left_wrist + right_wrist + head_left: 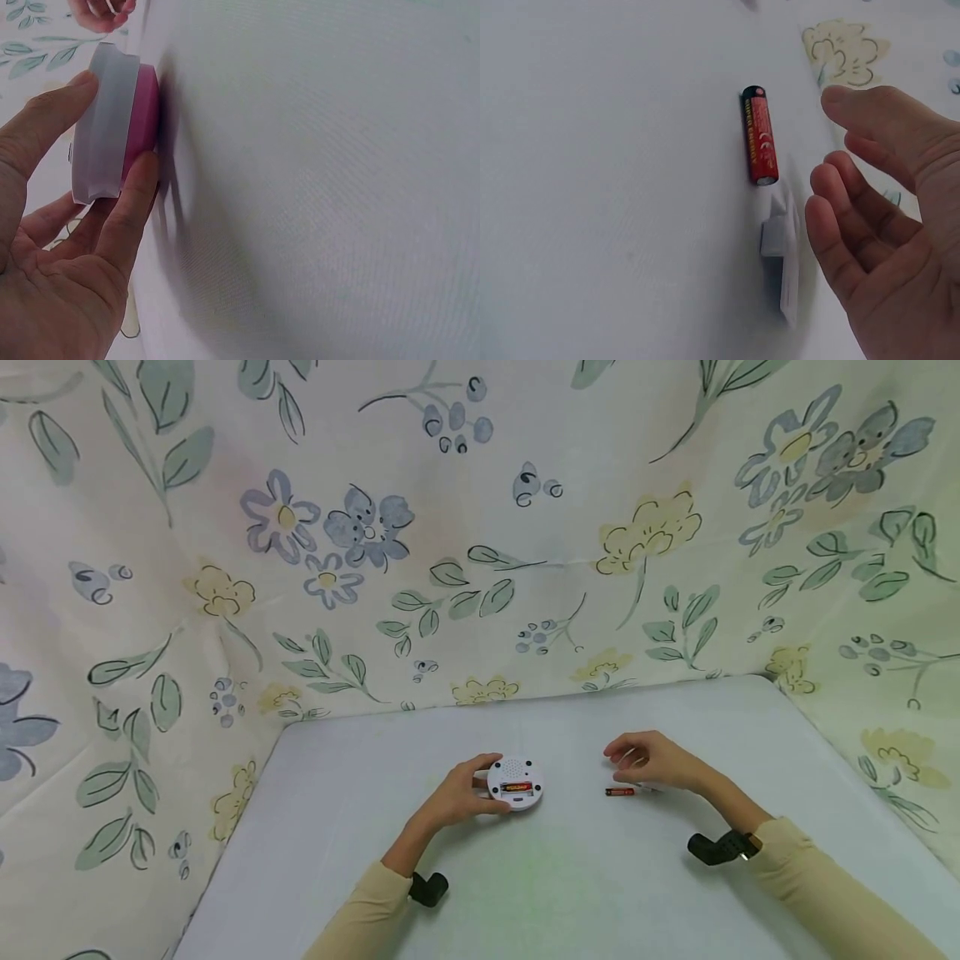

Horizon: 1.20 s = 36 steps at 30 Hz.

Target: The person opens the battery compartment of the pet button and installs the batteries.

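My left hand (pixel 453 795) grips a round white device (pixel 515 767) by its edge, thumb and fingers on opposite sides. Its back, with a dotted speaker grille, faces up, and a red battery (pixel 517 787) lies in the uncovered compartment. The left wrist view shows the device's pink underside (pixel 142 112) close over the table. Over to the right, my right hand (pixel 658 762) hovers with loosely bent fingers and holds nothing. Below it, a red and black battery (pixel 760 135) lies on the table, beside a small white battery cover (pixel 790 274) with a tab.
A white cloth-covered table (pixel 480 885) lies under both hands. Floral fabric (pixel 465 518) hangs behind the table and along its sides. A black wrist camera (pixel 716 848) sits on the right wrist and another black camera (pixel 430 889) on the left.
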Motion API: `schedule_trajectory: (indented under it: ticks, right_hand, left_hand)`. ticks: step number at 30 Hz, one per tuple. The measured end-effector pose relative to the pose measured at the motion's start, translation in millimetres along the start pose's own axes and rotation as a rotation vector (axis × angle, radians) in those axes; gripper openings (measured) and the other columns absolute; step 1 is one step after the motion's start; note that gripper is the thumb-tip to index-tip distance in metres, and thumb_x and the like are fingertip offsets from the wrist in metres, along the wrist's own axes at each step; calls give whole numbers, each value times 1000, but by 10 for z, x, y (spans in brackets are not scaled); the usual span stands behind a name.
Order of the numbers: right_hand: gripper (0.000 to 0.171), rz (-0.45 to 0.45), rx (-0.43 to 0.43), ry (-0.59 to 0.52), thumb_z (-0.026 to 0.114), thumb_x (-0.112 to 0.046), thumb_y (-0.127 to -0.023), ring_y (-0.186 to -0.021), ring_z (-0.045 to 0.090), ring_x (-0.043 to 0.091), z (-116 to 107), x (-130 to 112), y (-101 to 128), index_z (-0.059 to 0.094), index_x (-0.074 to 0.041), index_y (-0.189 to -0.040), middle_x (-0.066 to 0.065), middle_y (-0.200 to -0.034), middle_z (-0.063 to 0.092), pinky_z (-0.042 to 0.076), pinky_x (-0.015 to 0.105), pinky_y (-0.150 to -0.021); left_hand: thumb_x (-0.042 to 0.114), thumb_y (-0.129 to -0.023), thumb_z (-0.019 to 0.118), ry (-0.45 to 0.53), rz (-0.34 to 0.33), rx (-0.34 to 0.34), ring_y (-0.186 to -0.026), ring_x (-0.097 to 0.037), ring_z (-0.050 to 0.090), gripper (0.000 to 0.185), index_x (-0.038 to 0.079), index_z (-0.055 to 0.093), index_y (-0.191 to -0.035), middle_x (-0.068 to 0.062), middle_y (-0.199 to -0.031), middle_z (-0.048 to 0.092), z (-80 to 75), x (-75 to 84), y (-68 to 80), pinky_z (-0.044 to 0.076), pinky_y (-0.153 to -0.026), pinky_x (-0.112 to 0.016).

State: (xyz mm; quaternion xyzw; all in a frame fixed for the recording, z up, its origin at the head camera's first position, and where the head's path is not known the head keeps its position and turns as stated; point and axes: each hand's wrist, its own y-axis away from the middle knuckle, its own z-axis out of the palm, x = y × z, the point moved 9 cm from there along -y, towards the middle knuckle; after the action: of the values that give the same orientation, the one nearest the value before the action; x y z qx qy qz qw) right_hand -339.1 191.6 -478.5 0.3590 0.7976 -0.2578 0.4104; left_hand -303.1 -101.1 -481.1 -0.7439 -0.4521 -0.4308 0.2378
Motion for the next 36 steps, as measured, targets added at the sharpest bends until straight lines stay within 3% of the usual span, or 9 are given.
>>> schedule_trajectory:
  ticks: [7, 13, 24, 36]
  right_hand:
    - [37, 0, -61, 3, 84, -11, -85, -85, 62, 25, 67, -34, 82, 69, 3, -115, 16, -100, 64, 53, 28, -73]
    - [34, 0, -79, 76, 86, -12, -84, -82, 61, 26, 122, -42, 77, 70, 0, -111, 11, -97, 66, 51, 27, -71]
    - [24, -9, -135, 153, 83, -4, -83, -78, 60, 16, 261, -51, 10, 71, -5, -103, 0, -87, 65, 52, 28, -69]
    - [15, -14, -144, 167, 83, -3, -84, -75, 60, 12, 295, -72, -19, 73, -10, -94, -7, -82, 65, 52, 28, -67]
  left_hand:
    - [19, -83, 88, -18, -10, 2, -119, -36, 59, 81, 7, 46, -151, -13, -147, 50, 2, -11, -8, 50, -94, -48]
    - [20, -83, 88, -29, -10, 3, -119, -36, 59, 82, 7, 46, -152, -13, -147, 50, -1, -12, -9, 50, -94, -49]
    - [18, -83, 87, -5, -9, 0, -120, -37, 59, 81, 7, 46, -152, -13, -149, 48, 5, -19, -7, 50, -95, -49]
    - [17, -84, 87, 8, -2, -6, -121, -36, 59, 81, 6, 45, -152, -12, -149, 48, 3, -25, -2, 50, -95, -48]
